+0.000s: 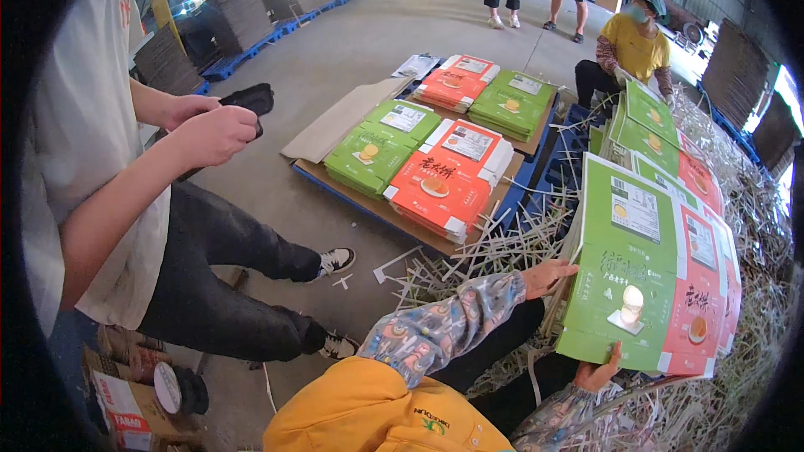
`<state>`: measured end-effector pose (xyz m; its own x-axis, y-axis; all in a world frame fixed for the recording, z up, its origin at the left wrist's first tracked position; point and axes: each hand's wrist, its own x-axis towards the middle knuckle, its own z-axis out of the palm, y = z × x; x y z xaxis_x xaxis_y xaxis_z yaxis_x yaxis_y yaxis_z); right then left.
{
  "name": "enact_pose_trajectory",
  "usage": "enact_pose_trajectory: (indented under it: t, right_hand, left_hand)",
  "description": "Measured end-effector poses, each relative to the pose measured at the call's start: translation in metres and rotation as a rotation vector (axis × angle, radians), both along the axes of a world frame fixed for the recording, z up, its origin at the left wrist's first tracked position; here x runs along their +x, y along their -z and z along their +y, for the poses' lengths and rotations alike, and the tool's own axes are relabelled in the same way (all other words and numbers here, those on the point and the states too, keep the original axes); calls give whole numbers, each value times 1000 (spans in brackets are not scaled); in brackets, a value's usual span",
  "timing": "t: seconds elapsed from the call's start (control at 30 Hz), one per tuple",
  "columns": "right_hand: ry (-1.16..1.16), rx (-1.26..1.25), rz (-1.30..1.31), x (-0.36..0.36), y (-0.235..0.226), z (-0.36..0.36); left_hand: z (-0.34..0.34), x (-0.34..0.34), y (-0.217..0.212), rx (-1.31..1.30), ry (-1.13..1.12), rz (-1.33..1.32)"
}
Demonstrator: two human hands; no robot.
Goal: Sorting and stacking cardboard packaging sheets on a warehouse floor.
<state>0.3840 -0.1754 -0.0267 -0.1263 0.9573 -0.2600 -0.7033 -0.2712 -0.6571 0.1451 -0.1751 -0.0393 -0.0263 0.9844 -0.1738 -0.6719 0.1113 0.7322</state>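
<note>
A large printed cardboard sheet, green on its left part and red on its right, stands tilted in front of me at the right. Pictures of round cakes and white label panels show on it. My left hand grips its left edge, where more sheet edges show behind. My right hand holds the bottom edge, with fingers curled over the front. Behind it stand more green and red printed sheets. Patterned sleeves cover my arms.
Stacks of green cartons and red cartons, all flat, lie on a blue pallet. Paper strip scraps litter the floor. A person stands at left with a black device; another, in yellow, works at the far right.
</note>
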Motion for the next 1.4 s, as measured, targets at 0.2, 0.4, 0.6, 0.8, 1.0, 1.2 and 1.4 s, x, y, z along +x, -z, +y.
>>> enact_pose_trajectory:
  t: [0.2, 0.4, 0.6, 0.8, 1.0, 1.2, 1.4]
  right_hand:
    - [20, -24, -19, -4, 6, -2]
    - [20, -69, -21, -9, -14, -8]
    - [38, -93, -131, -6, -13, -4]
    - [-10, -95, -116, -3, -3, -3]
    - [-3, -68, -84, -2, 4, 2]
    - [-43, -58, -74, -7, 2, -1]
    - [-69, -87, -76, 0, 11, 1]
  left_hand:
    - [-26, -4, -26, 165, 79, -79]
    - [-11, -3, 6, 153, 88, 62]
    - [-13, 8, -26, -71, -39, 269]
    - [-9, -2, -22, -86, -3, 293]
    - [-12, -4, -35, -118, 59, 424]
    - [-12, -1, -34, -177, -18, 288]
    - [-14, 12, -41, -220, -86, 259]
